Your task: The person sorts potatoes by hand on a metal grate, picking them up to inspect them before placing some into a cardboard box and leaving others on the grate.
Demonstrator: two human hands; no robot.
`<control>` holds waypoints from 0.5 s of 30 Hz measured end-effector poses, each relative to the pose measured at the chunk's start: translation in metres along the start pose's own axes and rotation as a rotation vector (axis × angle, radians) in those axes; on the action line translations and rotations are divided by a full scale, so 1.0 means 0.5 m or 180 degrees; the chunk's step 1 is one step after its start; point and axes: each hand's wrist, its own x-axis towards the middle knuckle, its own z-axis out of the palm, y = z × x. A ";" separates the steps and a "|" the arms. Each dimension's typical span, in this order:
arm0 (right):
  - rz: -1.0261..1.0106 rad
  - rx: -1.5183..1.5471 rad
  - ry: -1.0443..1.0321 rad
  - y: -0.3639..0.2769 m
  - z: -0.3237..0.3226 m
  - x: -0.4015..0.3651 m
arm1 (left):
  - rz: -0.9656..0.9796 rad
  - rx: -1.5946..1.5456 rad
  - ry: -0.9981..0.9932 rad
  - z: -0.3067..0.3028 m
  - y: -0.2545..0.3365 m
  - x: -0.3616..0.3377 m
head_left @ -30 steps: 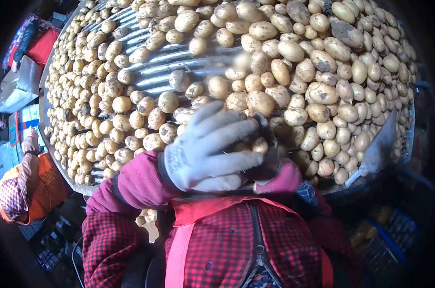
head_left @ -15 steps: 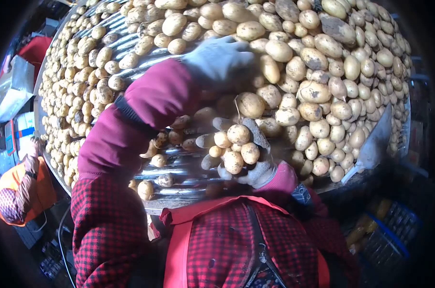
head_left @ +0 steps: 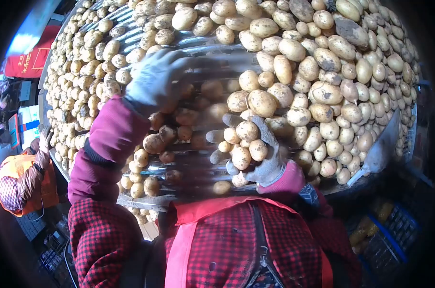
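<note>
My right hand (head_left: 268,165), in a grey-white glove, is closed around a small cluster of potatoes (head_left: 241,157), its fingertips curled up around them. Farther left, my left hand (head_left: 155,79), gloved too, reaches over metal rollers (head_left: 217,50) with its fingers stretched out and partly blurred. No potato shows in its grip. Just below it, several potatoes (head_left: 168,134) lie shaded on the rollers, some smeared by motion. A larger potato (head_left: 262,102) rests beyond my right hand, beside the main heap (head_left: 323,91).
A scoop-like grey metal tool (head_left: 380,144) lies against the heap at the right. Smaller potatoes (head_left: 78,96) cover the left side. At the far left is a person in an orange vest (head_left: 28,177). A blue-edged crate (head_left: 395,235) stands low at the right.
My left hand has swept left and toward me, uncovering rollers. More potatoes now lie on the near left rollers. My right hand still holds its cluster, and the view has shifted slightly.
</note>
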 end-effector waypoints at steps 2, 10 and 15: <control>0.0103 -0.0028 -0.0043 0.000 -0.006 0.000 | 0.0583 -0.0123 -0.0014 0.016 0.046 0.035; 0.0246 0.0306 -0.0267 0.003 -0.024 0.011 | 0.0483 -0.0870 -0.0948 0.131 0.058 0.123; 0.0245 0.0704 -0.0741 0.015 -0.072 0.028 | 0.0129 -0.1024 -0.1207 0.105 0.076 0.081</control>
